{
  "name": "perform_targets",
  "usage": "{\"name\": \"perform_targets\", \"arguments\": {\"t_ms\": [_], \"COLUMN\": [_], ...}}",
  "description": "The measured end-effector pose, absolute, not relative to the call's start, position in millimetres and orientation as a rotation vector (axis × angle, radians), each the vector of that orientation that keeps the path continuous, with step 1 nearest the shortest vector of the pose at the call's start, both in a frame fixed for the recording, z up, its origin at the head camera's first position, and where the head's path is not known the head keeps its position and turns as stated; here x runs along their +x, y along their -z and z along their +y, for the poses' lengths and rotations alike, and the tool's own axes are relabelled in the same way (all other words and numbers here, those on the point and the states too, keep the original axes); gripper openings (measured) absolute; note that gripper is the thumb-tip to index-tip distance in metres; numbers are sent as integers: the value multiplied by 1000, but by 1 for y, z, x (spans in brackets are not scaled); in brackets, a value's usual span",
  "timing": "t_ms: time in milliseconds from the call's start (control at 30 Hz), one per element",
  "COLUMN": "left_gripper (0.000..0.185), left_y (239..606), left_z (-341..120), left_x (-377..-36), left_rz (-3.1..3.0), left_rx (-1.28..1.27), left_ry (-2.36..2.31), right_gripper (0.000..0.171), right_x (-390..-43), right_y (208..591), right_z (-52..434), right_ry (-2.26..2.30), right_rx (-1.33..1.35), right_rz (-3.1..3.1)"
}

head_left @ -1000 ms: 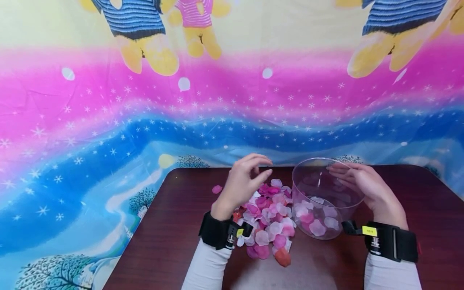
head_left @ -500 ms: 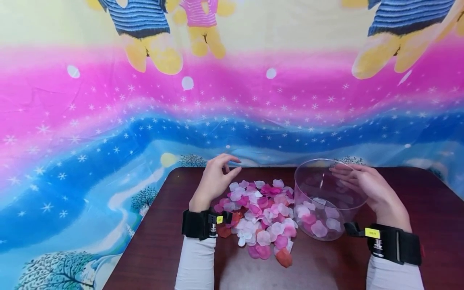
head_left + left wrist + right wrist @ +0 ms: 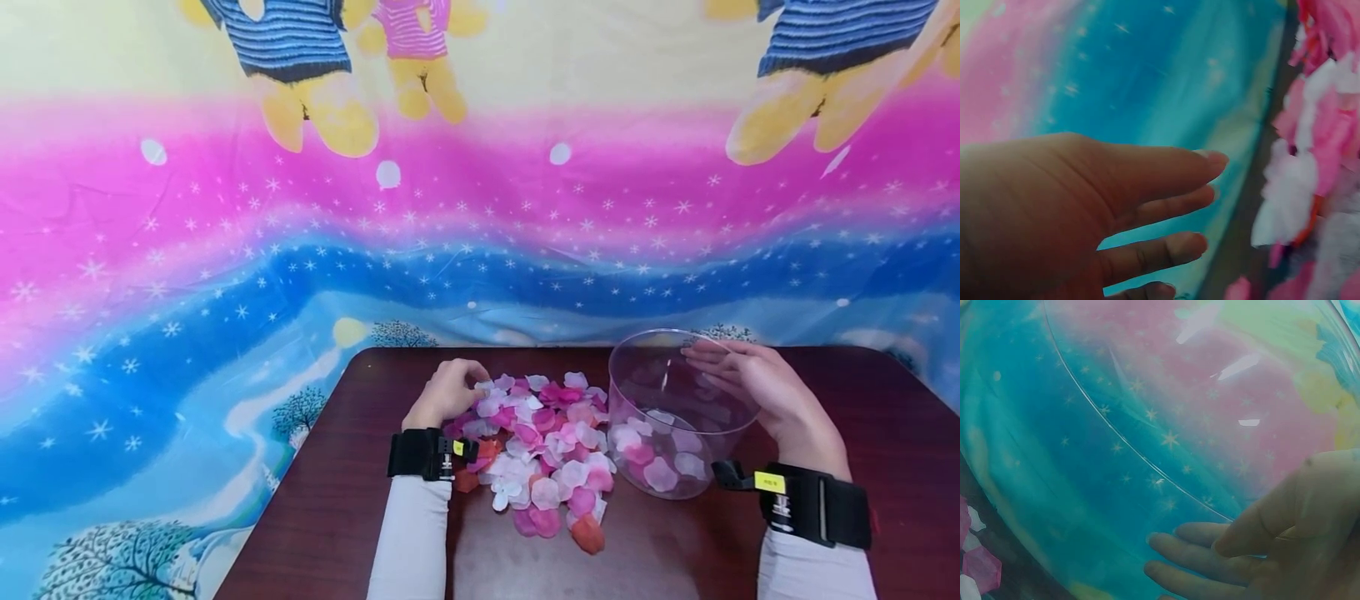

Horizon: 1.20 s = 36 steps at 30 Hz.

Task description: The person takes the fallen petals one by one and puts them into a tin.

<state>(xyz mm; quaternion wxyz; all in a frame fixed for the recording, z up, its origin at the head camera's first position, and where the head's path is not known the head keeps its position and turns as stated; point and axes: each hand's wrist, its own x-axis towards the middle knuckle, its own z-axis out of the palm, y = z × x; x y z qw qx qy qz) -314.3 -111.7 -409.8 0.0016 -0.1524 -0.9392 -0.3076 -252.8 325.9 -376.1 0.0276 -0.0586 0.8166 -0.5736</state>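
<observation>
A loose heap of fabric flower petals point(image 3: 551, 450) in pink, white and red lies on the dark table. At the heap's far left edge is my left hand point(image 3: 446, 390), fingertips right by the petals. In the left wrist view the fingers point(image 3: 1160, 172) are extended, with nothing between them. A clear round plastic container point(image 3: 637, 408) stands right of the heap, with several petals point(image 3: 660, 471) on its bottom. My right hand point(image 3: 765, 396) rests along the container's right side, its fingers point(image 3: 1197, 553) straight behind the clear wall in the right wrist view.
The dark wooden table point(image 3: 330, 500) has its far edge close to a colourful printed cloth point(image 3: 480, 208) hanging behind. A dark red petal point(image 3: 587, 533) lies at the heap's near end. Both wrists wear black straps point(image 3: 821, 500) with small cameras.
My left hand has moved left from over the petal heap, then dropped down to its far left edge. The right hand and the container have stayed in place.
</observation>
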Motion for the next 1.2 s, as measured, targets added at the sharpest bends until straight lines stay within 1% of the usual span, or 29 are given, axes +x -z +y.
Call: {"name": "perform_targets", "arguments": {"t_ms": [133,300,433,600,867,1200], "left_gripper": [30,43,46,48,45,28], "left_y": [422,428,431,435,437,423], "left_z": [-114,-112,-107,-103,-103,-104], "left_x": [-319,-322,-324,-324,-322,-319], "left_rz": [-3012,-3022,-3031,-3076,-3100,-3034], "left_rx": [-490,-559,-597,-527,-462,-497], "left_ry": [1014,983,963,970,932,963], "right_gripper": [52,51,51,52,52,52], "right_x": [-253,-253,-253,-253,-252,-253], "right_y": [376,376,377,377,377,376], "right_z": [325,326,327,326,323,324], "right_ry": [1770,1799,1811,1801,1784,1803], "right_rx": [-179,-181,-188,-191,-187,-170], "right_rz": [2524,2513,2511,2523,2518,2512]}}
